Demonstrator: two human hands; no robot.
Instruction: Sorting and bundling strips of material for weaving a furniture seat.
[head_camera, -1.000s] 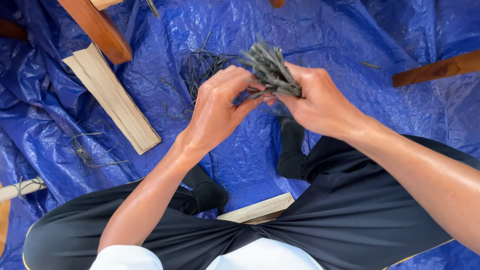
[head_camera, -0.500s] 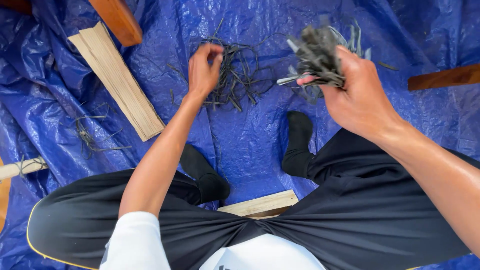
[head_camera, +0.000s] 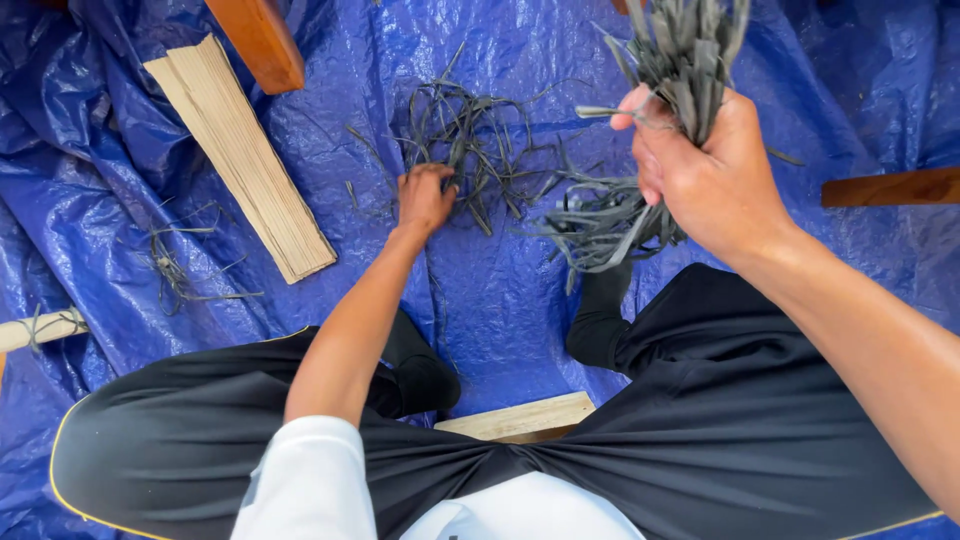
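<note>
Dark strips stand bunched in the right hand at the upper right of the frame, fingers clamped around them, higher and closer than half a second ago.

Left hand has dropped lower onto the loose pile of strips at upper centre, fingers curled together on a few strands. Blue tarpaulin lies open between the knees. A stack of pale wooden slats rests at upper left, beside a brown wooden beam.
</note>
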